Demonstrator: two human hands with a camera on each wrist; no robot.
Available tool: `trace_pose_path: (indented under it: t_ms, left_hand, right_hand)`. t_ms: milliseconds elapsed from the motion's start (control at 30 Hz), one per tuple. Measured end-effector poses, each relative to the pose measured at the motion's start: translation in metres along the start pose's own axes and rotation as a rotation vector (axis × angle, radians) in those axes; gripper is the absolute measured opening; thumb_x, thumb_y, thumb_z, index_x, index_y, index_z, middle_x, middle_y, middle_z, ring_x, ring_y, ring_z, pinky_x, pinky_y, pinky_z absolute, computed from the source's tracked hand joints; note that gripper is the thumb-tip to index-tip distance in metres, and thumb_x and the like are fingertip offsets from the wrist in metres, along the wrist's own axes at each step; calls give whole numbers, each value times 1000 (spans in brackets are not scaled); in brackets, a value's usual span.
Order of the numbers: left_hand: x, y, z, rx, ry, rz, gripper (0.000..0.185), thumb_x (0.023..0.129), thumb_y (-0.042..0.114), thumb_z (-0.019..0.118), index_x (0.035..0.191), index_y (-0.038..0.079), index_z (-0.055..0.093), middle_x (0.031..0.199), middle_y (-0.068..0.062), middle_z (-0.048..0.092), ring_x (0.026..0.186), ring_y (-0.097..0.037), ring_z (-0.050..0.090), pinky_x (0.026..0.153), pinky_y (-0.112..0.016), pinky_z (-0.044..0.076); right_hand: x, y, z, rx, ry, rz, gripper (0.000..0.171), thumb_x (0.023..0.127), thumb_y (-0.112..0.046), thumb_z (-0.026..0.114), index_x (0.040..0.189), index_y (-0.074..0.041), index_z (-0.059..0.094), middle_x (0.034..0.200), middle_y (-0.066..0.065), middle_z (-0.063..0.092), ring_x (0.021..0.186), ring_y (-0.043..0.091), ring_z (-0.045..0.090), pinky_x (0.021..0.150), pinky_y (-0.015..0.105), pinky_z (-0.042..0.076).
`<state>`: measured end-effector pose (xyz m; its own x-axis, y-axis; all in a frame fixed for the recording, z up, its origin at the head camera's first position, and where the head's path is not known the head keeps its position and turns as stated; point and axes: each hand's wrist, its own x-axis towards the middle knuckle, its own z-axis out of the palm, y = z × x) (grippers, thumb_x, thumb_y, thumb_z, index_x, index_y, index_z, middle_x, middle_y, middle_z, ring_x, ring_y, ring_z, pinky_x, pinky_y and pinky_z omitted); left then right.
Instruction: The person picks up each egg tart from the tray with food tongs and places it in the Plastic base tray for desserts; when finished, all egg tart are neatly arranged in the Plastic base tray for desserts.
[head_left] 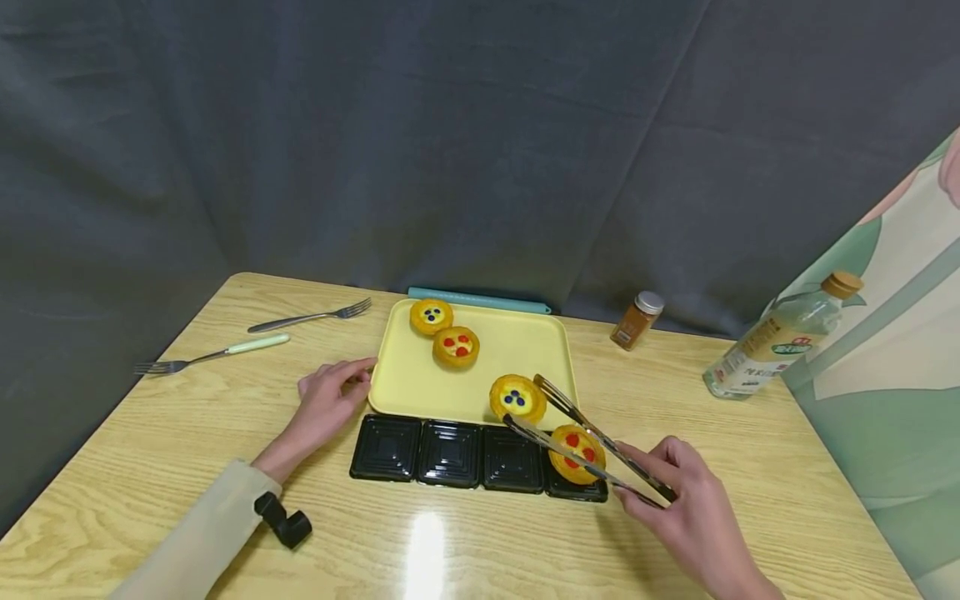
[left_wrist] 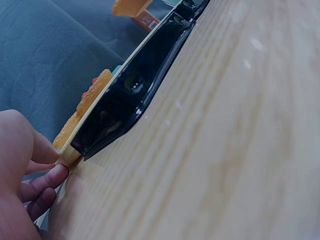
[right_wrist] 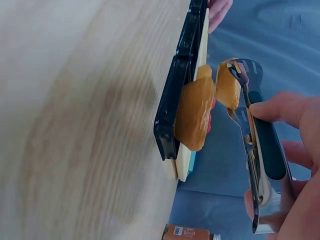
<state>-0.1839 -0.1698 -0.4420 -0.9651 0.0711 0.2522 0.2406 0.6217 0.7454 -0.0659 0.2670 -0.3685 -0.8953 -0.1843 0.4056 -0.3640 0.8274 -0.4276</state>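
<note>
My right hand (head_left: 693,500) grips a pair of metal tongs (right_wrist: 267,145) with dark grip panels. Between the tong tips is a tart with blue berries (head_left: 516,399), raised over the near right part of a yellow tray (head_left: 405,383). My left hand (head_left: 330,404) pinches the tray's left edge between thumb and fingers, seen in the left wrist view. Along the tray's near side lies a black four-part container (head_left: 450,454). A tart with red fruit (head_left: 577,454) sits in its rightmost compartment, partly behind a tong arm.
On the tray's far left stand another blue-berry tart (head_left: 431,317) and a red-fruit tart (head_left: 456,347). Two forks (head_left: 311,317) lie at left. A teal stick (head_left: 480,300) lies behind the tray. A spice jar (head_left: 636,321) and a clear bottle (head_left: 783,337) stand at right.
</note>
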Motion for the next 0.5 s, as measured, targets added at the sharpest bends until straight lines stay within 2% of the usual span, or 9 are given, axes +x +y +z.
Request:
trace_pose_path:
  t_ms: [267,500]
  left_hand:
    - [0,3,-2,-3,-10,0,37,99,6,60,136,0,62,107,-9,69,110,-33,52,94,-56,18]
    - [-1,3,-2,4,-8,0,38,98,5,60,135,-1,62,107,-11,69,110,-34,52,94,-56,18]
  right_hand:
    - [-14,-6,-4,-36,-30,54,52,66,1,90,115,-13,79,81,-7,40,75,7,36,59,25,31]
    - [-24,-6,-4,-45,-43,34,51,64,-2,92,112,-13,80,80,-11,38,74,5,37,61,25,31]
